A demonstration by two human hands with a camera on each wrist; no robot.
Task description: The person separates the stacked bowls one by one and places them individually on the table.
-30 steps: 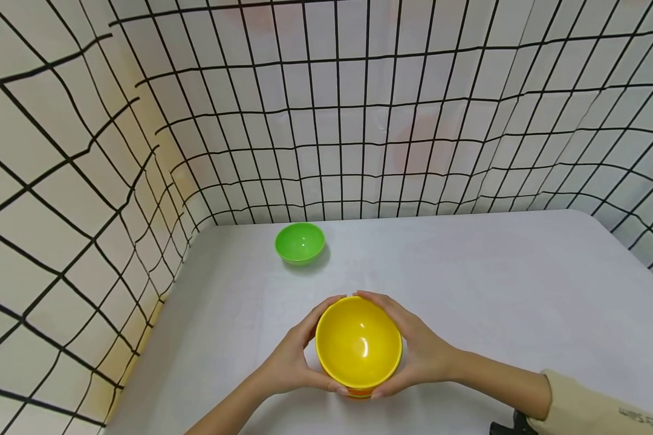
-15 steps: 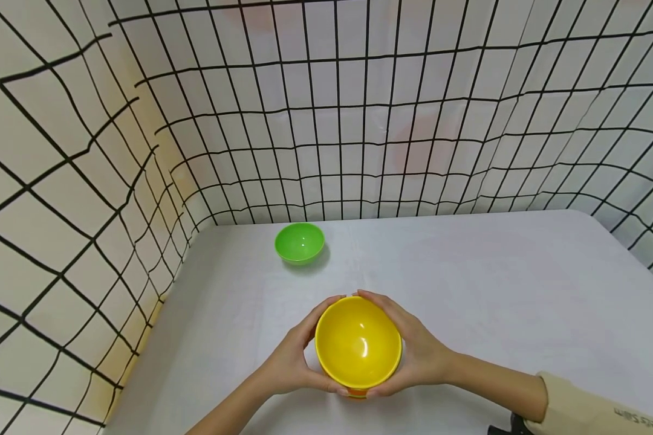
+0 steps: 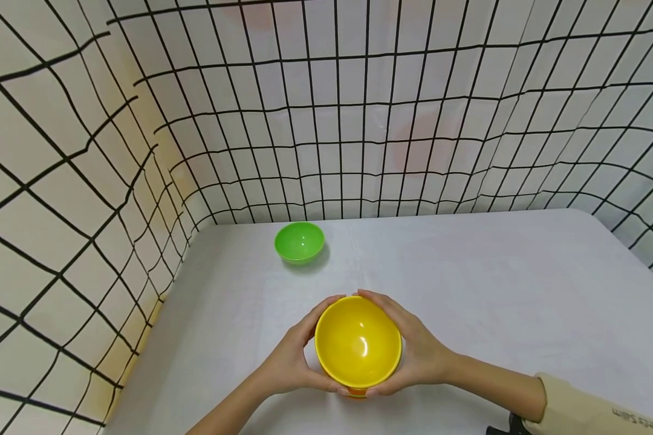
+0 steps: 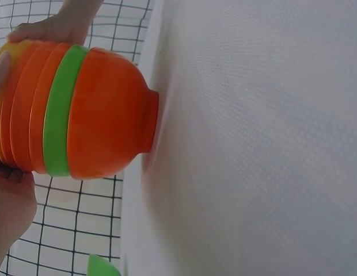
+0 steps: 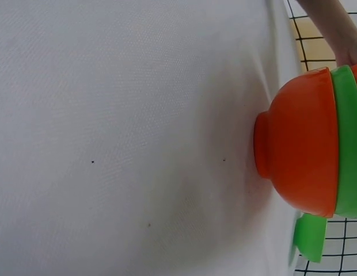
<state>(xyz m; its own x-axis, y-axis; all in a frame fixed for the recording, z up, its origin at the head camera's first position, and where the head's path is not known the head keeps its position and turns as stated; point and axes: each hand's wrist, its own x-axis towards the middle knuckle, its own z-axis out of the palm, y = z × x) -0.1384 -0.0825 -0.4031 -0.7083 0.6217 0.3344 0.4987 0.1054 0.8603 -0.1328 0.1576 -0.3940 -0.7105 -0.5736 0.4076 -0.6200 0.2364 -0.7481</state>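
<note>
1. Bowl stack (image 4: pixel 38 109) first: it sits upright near the close edge of the worktop (image 3: pixel 500 284), in front of the person. Its foot looks to be touching the cloth.
2. Yellow is the color of the top bowl (image 3: pixel 356 344). Lower down come orange rims, then a green bowl (image 4: pixel 60 115), with an orange bowl (image 4: pixel 109 115) at the very bottom.
3. Both hands hold the stack near the top. The left hand (image 3: pixel 291 359) curls round one side and the right hand (image 3: pixel 425 355) curls round the other.
4. Hardly anything has changed in the last second. The right sleeve (image 3: pixel 582 402) has slid a tiny bit toward the bowls, but the stack has stayed put.
5. That probably means the hands are just keeping the bowls neat and steady.
6. One small green bowl (image 3: pixel 299 243) is still alone by the far edge, well apart from the stack.
</note>
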